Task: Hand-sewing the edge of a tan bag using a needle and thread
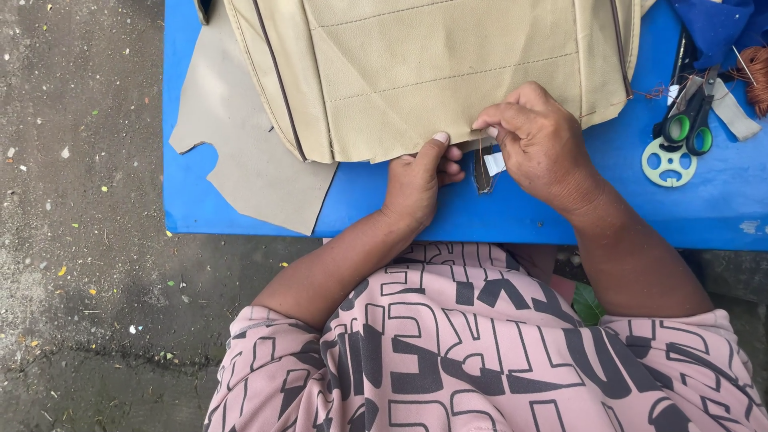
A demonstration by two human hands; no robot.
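So both hands are pinched on the beige cover's bottom hem, left hand gripping, right hand at 3 o'clock, scissors beyond.

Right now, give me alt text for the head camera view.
Both hands pinch the lower edge of a beige stitched fabric cover on a blue table, left hand beside right hand. Green-handled scissors lie to the right.

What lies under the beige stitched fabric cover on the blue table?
A flat beige cut fabric sheet sticks out at its left, lying on the blue table. Anything further beneath the cover is hidden.
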